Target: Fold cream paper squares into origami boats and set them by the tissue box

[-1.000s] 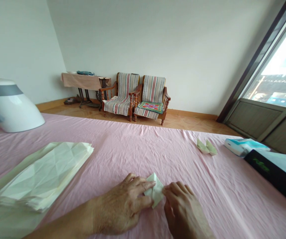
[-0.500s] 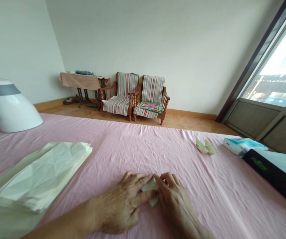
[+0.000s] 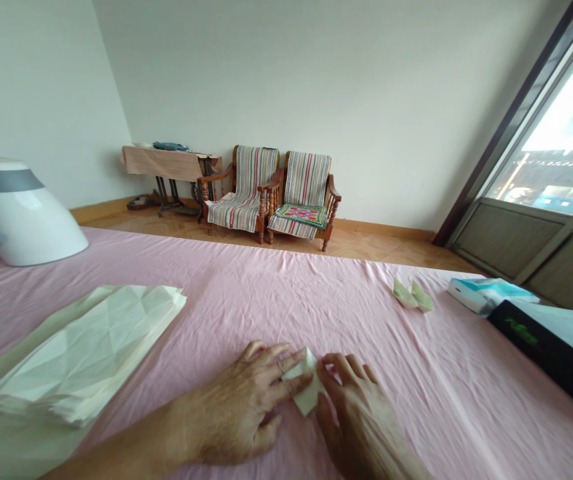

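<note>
A small piece of folded paper, pale green and roughly diamond-shaped, lies flat on the pink tablecloth between my hands. My left hand holds it down from the left, the index and middle fingers reaching across its surface. From the right, my right hand has its thumb and forefinger at the paper's edge, the other fingers curled. Farther off on the right stands a folded paper piece with two raised points. To the left lies a stack of creased pale paper sheets.
A white and grey jug stands at the back left of the pink-covered table. On the right are a blue-and-white tissue pack and a black box. Two wooden armchairs stand by the wall beyond.
My right hand has shifted slightly right, its fingers apart from the left ones, so more of the folded paper shows. My left hand stays nearly in place on the paper.
</note>
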Tool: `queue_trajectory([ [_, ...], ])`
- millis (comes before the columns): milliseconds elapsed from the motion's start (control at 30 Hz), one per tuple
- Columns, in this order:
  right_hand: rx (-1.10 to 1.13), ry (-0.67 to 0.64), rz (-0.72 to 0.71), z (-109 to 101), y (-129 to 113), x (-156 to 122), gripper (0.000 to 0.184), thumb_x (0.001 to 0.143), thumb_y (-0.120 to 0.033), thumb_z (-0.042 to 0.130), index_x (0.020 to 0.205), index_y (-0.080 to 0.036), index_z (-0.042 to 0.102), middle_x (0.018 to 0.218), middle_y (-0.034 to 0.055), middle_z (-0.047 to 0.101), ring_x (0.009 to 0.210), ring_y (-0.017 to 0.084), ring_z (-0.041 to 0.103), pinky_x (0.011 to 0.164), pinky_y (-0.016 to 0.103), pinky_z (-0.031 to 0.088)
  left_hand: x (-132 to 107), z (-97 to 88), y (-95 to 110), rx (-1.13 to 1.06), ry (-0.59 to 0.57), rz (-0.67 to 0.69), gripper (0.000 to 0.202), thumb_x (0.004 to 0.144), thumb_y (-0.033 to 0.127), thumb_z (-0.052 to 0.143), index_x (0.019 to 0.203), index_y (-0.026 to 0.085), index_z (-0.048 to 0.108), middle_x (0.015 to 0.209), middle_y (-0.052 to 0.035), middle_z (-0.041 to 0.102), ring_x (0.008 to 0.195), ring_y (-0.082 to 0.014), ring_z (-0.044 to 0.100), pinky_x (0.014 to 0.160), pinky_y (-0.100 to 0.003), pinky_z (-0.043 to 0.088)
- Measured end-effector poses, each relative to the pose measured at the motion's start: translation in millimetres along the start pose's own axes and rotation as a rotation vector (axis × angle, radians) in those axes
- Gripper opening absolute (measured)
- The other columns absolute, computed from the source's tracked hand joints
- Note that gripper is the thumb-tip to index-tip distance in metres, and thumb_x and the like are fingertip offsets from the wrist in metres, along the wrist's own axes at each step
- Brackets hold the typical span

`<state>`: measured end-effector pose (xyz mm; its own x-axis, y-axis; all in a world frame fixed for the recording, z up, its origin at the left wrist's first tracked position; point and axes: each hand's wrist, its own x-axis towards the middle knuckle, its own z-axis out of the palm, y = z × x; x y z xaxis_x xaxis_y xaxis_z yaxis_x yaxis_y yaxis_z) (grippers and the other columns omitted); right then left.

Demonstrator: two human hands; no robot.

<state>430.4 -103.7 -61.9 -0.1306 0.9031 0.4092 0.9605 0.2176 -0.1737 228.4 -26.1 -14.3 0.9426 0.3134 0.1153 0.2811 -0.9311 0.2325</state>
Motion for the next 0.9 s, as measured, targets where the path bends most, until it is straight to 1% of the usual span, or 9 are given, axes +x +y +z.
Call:
queue_trajectory([
  [100, 0.057, -0.001, -0.003, -3.8, 3.2, -7.0, 0.034, 0.072, -0.012, 0.054, 0.104, -0.020, 0.060, 0.104, 0.0084, 0.062, 0.089, 0.026, 0.055, 0.075, 0.041, 0.042, 0.0, 1.5, -2.9, 0.012, 0.058, 0.037, 0.065, 0.075, 0.013, 0.056, 0.138, 0.017, 0.042, 0.142, -0.0129, 0.048, 0.129, -0.0312, 0.043, 0.105, -0.050, 0.034],
  [200, 0.123, 0.064, -0.008, -4.0, 3.7, -9.1, 0.039, 0.074, -0.012, 0.053, 0.112, -0.020, 0.058, 0.112, 0.0088, 0.061, 0.096, 0.027, 0.054, 0.080, 0.042, 0.041, 0.5, 5.4, -5.7, 0.016, 0.151, 0.082, 0.049, 0.080, 0.017, 0.058, 0.128, 0.013, 0.053, 0.130, -0.0149, 0.058, 0.121, -0.0315, 0.050, 0.102, -0.048, 0.036],
  [267, 0.168, 0.099, -0.018, -3.4, 2.3, -8.0, 0.041, 0.077, -0.012, 0.053, 0.116, -0.022, 0.057, 0.114, 0.0078, 0.061, 0.099, 0.027, 0.054, 0.082, 0.043, 0.040, 1.5, 8.4, -6.9, -0.002, 0.195, 0.088, 0.037, 0.086, 0.019, 0.058, 0.122, 0.013, 0.057, 0.121, -0.0131, 0.063, 0.113, -0.0298, 0.054, 0.099, -0.046, 0.039],
  [333, 0.210, 0.100, -0.036, -2.9, 0.5, -6.6, 0.042, 0.078, -0.013, 0.054, 0.118, -0.025, 0.056, 0.113, 0.0060, 0.061, 0.098, 0.026, 0.054, 0.082, 0.042, 0.040, 2.8, 11.0, -7.9, -0.037, 0.218, 0.063, 0.027, 0.091, 0.022, 0.057, 0.117, 0.014, 0.060, 0.113, -0.0106, 0.066, 0.105, -0.0266, 0.057, 0.093, -0.042, 0.042],
  [433, 0.259, 0.089, -0.060, -3.3, -2.0, -5.3, 0.040, 0.077, -0.013, 0.057, 0.115, -0.027, 0.058, 0.109, 0.0037, 0.064, 0.094, 0.024, 0.055, 0.081, 0.040, 0.039, 4.3, 13.5, -9.5, -0.087, 0.227, 0.012, 0.017, 0.095, 0.024, 0.055, 0.109, 0.016, 0.061, 0.102, -0.0074, 0.067, 0.094, -0.0223, 0.058, 0.086, -0.036, 0.045],
  [500, 0.280, 0.112, -0.065, -4.9, -4.0, -4.3, 0.037, 0.075, -0.015, 0.059, 0.110, -0.026, 0.060, 0.104, 0.0031, 0.065, 0.090, 0.023, 0.057, 0.080, 0.039, 0.039, 4.5, 14.3, -10.6, -0.097, 0.230, -0.003, 0.014, 0.095, 0.021, 0.054, 0.106, 0.016, 0.061, 0.098, -0.0060, 0.066, 0.091, -0.0211, 0.057, 0.085, -0.034, 0.044],
  [667, 0.294, 0.174, -0.082, -13.1, -8.0, 0.4, 0.037, 0.069, -0.016, 0.061, 0.105, -0.025, 0.062, 0.095, 0.0027, 0.067, 0.083, 0.023, 0.059, 0.077, 0.038, 0.039, 4.6, 15.2, -11.7, -0.100, 0.215, -0.015, 0.017, 0.093, 0.023, 0.059, 0.109, 0.017, 0.060, 0.099, -0.0057, 0.065, 0.092, -0.0215, 0.056, 0.085, -0.035, 0.044],
  [800, 0.279, 0.167, -0.104, -15.5, -8.5, 2.1, 0.040, 0.067, -0.015, 0.063, 0.105, -0.026, 0.062, 0.094, 0.0014, 0.068, 0.082, 0.022, 0.059, 0.077, 0.037, 0.038, 7.2, 18.4, -12.9, -0.082, 0.233, -0.006, 0.013, 0.096, 0.020, 0.052, 0.106, 0.016, 0.061, 0.096, -0.0058, 0.065, 0.088, -0.0202, 0.056, 0.082, -0.033, 0.044],
  [900, 0.280, 0.172, -0.074, -11.6, -7.3, 0.7, 0.037, 0.070, -0.015, 0.064, 0.105, -0.026, 0.062, 0.097, 0.0008, 0.068, 0.084, 0.021, 0.059, 0.078, 0.037, 0.038, 8.4, 21.1, -14.6, -0.067, 0.259, 0.010, 0.016, 0.098, 0.016, 0.047, 0.101, 0.016, 0.062, 0.092, -0.0055, 0.065, 0.085, -0.0191, 0.057, 0.080, -0.032, 0.044],
])
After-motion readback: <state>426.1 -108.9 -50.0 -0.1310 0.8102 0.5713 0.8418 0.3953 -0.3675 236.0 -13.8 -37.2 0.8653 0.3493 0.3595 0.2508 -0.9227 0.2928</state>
